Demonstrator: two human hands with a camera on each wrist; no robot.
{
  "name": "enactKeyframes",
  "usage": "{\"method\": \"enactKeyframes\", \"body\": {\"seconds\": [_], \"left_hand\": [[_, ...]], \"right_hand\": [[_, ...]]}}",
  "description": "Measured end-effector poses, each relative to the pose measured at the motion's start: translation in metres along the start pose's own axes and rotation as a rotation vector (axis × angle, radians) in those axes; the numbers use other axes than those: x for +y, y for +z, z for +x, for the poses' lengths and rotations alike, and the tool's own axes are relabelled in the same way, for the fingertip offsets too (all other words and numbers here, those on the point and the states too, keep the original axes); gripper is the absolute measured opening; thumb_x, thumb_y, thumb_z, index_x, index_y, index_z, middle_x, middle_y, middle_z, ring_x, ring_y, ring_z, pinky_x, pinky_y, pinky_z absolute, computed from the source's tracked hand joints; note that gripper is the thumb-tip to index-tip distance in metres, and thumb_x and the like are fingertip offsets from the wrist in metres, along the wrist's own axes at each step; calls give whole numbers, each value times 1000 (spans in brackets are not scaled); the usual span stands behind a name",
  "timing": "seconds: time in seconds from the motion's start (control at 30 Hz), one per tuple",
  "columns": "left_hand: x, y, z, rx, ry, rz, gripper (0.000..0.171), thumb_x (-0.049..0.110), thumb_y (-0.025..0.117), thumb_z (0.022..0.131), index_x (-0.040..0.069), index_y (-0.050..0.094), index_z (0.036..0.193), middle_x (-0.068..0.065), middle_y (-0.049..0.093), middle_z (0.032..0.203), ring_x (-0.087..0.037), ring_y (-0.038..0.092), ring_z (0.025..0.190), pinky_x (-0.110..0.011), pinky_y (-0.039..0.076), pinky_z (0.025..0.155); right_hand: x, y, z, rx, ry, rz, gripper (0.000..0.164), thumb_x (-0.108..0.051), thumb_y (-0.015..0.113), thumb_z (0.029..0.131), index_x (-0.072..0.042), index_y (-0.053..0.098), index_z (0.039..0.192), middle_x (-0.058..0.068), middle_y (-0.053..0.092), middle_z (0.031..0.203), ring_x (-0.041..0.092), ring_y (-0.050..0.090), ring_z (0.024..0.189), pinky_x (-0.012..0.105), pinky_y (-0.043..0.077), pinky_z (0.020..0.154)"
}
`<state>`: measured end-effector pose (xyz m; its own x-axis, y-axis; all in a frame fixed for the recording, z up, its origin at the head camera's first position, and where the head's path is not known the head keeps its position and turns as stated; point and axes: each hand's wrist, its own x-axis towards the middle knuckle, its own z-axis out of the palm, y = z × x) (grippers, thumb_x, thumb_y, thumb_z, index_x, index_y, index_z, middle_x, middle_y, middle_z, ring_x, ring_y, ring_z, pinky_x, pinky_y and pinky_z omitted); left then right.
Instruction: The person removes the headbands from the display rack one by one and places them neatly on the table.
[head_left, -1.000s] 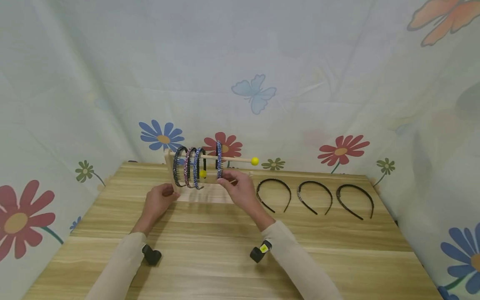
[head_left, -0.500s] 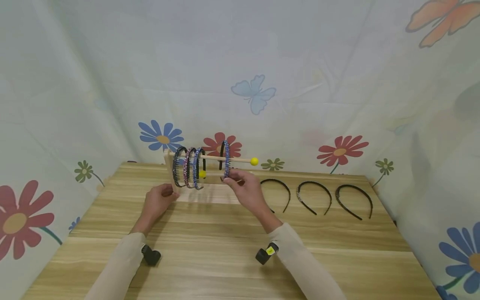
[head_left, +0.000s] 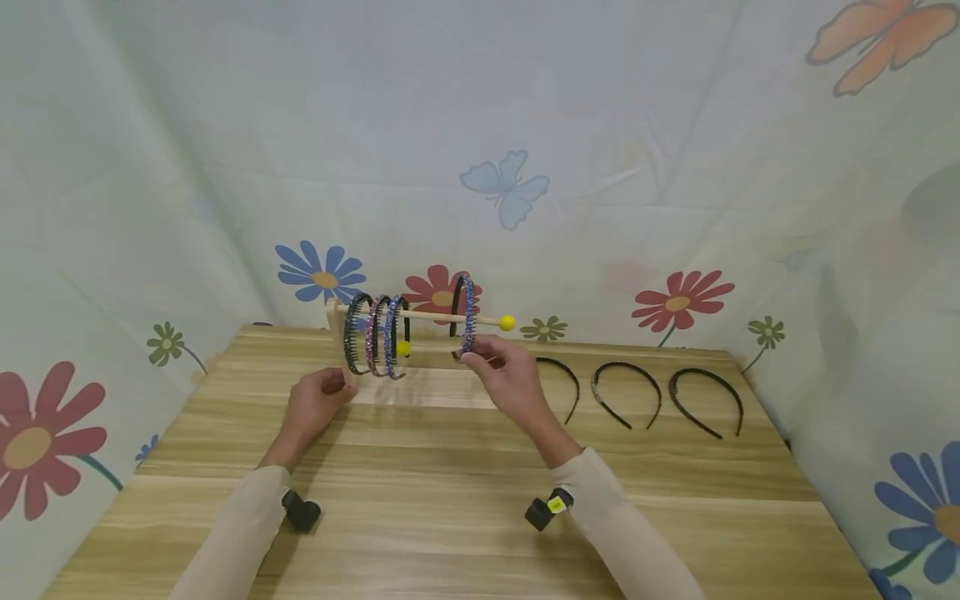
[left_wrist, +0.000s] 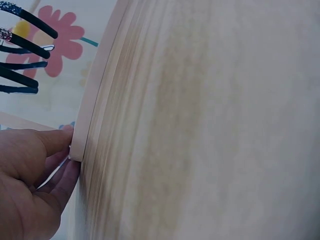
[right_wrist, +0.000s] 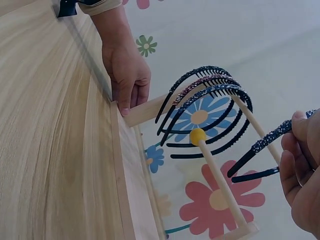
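Observation:
My right hand [head_left: 513,379] pinches a blue-beaded headband [head_left: 470,310] by its lower part. That headband loops around the upper rod of a wooden rack [head_left: 334,333], toward the rod's yellow ball end [head_left: 507,322]. Farther left on the same rod hang a dark headband [head_left: 351,335], a pink-beaded headband [head_left: 371,335] and another blue-beaded headband [head_left: 391,335]. Low at the rack's left end, my left hand [head_left: 315,404] grips the base; in the left wrist view its thumb and fingers are on the corner of the base board [left_wrist: 96,90].
Three black headbands lie in a row on the wooden table [head_left: 420,500] to the right: a near one [head_left: 576,387] partly behind my right hand, a middle one [head_left: 662,400] and a far one [head_left: 742,408]. A flowered cloth [head_left: 360,125] hangs behind the table.
My right hand has moved right along the upper rod with the blue-beaded headband, nearer the yellow ball. The left hand and the other hanging headbands have stayed in place.

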<state>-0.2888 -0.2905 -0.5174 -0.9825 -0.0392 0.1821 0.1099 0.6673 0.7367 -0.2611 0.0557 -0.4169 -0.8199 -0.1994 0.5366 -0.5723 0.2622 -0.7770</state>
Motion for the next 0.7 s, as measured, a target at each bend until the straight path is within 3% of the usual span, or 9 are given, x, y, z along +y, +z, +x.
{"method": "enactKeyframes", "body": {"seconds": [0.27,0.7], "left_hand": [[-1,0,0,-1,5,-9,41,19,69,99,-5,64,131,-25,69,124,-40,69,112,-55,56,95],[-1,0,-1,-1,6,0,40,18,70,99,-4,64,132,-25,70,122,-40,69,112,-55,55,96]], "right_hand": [[-5,-13,-3,29,1,-5,18,-18,72,96,-8,77,110,4,78,98,16,71,90,31,61,76],[-8,-39,-4,56,23,-33,21,-17,72,97,-2,76,111,8,77,97,20,71,88,27,59,74]]}}
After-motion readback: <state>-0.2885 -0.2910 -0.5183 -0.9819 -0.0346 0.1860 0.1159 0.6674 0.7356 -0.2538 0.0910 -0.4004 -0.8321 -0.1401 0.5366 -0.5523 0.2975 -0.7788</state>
